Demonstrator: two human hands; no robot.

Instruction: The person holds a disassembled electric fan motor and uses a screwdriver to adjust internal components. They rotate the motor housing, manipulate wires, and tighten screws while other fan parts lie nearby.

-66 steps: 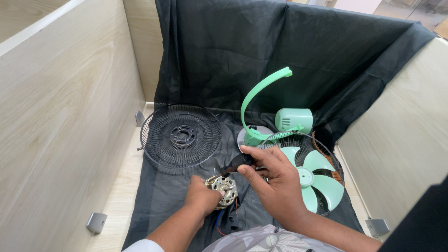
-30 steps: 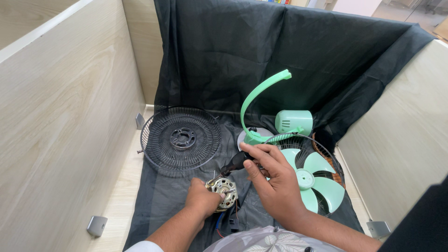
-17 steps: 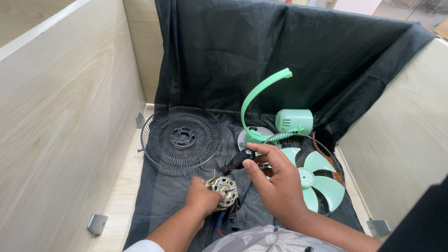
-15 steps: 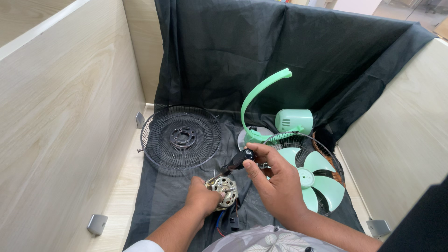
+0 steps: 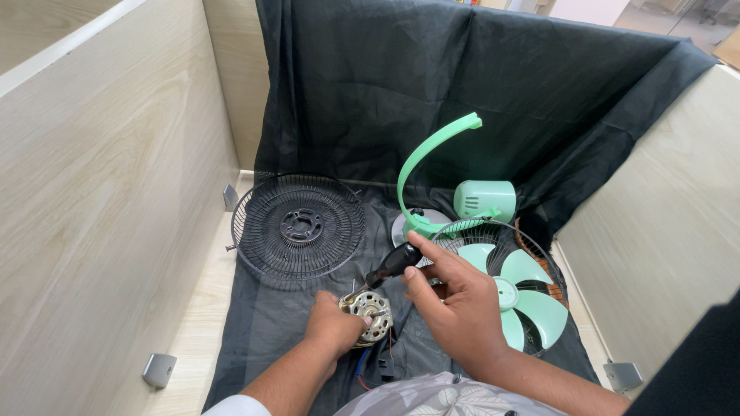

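My left hand (image 5: 331,327) grips a small metal fan motor (image 5: 370,312) with coloured wires trailing below it. My right hand (image 5: 455,296) holds a screwdriver with a black handle (image 5: 391,264), its tip angled down onto the motor's top. Both hands are over a black cloth (image 5: 293,308) at the near edge of the box. A mint-green fan blade (image 5: 512,296) lies inside a wire guard just right of my right hand.
A black round fan grille (image 5: 299,227) lies flat to the left. A green curved stand arm (image 5: 428,166) and a green motor housing (image 5: 484,200) stand behind. Pale wooden walls (image 5: 108,169) close in left and right. Metal brackets (image 5: 158,370) sit at the floor corners.
My right hand has shifted its grip on the screwdriver slightly and the handle now shows more clearly. The left hand and motor have stayed in place.
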